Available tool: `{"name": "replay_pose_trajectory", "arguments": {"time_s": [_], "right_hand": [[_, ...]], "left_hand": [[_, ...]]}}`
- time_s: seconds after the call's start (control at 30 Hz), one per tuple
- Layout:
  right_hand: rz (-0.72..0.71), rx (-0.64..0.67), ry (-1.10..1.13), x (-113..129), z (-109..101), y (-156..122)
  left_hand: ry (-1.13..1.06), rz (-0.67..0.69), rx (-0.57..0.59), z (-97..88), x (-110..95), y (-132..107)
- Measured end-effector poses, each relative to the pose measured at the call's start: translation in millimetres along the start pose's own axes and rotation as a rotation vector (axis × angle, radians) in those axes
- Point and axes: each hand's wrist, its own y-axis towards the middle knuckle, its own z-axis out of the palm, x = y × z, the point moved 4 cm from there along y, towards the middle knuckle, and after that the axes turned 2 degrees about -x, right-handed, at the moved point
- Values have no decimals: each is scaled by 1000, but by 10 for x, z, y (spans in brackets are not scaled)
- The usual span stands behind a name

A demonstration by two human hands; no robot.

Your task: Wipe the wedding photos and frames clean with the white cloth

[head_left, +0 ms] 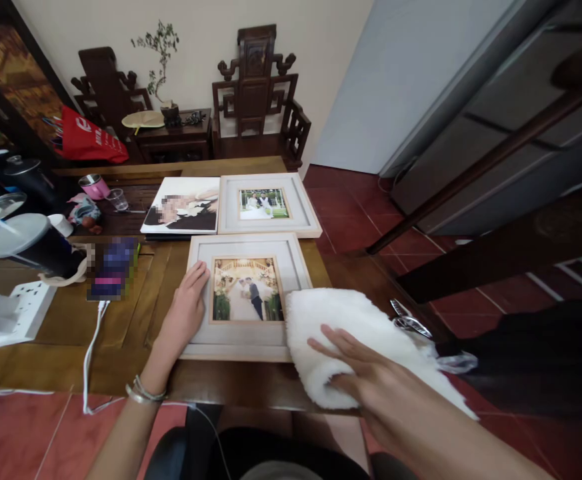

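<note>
A light-wood picture frame (251,342) lies flat near the table's front edge, with a wedding photo (247,290) in its middle. My left hand (191,297) grips its left side, fingers together on the border. My right hand (348,357) is closed on a white fluffy cloth (331,310), the thumb partly hidden in a fold. The cloth overlaps the frame's right border and hangs off toward the lower right. Just behind lies a second wooden frame (227,208) with an outdoor wedding photo, beside a white photo album (158,200).
To the left are a phone (115,268) on a white cable, a power strip (33,317), a lidded dark cup (35,247), a pink mug (93,187) and a small clear cup (117,200). A wooden chair (255,87) stands behind; scissors-like metal (411,320) lies right.
</note>
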Motion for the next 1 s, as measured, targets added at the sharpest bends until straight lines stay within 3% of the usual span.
{"name": "replay_pose_trajectory", "arguments": {"time_s": [0.17,0.3,0.4,0.5,0.67,0.77,0.87,1.0], "right_hand": [[-29,111,13,362,71,384],[-203,168,20,793,171,896],[-274,147,16,963,255,1104],[-198,122,36,862,277,1025],[-2,110,16,332,93,485],[15,84,-14,103,7,256],[-24,61,-7,116,52,256],[-81,60,-1,471,221,566]], "left_hand": [[-19,43,-48,-22,-11,30],[-35,33,-44,-52,-7,33],[-44,47,-16,-71,-4,34],[-19,73,3,-73,-5,36],[3,85,21,-24,3,18],[-18,56,2,3,8,-2],[-28,20,-27,7,3,-6],[-71,9,-50,-38,-38,26]]}}
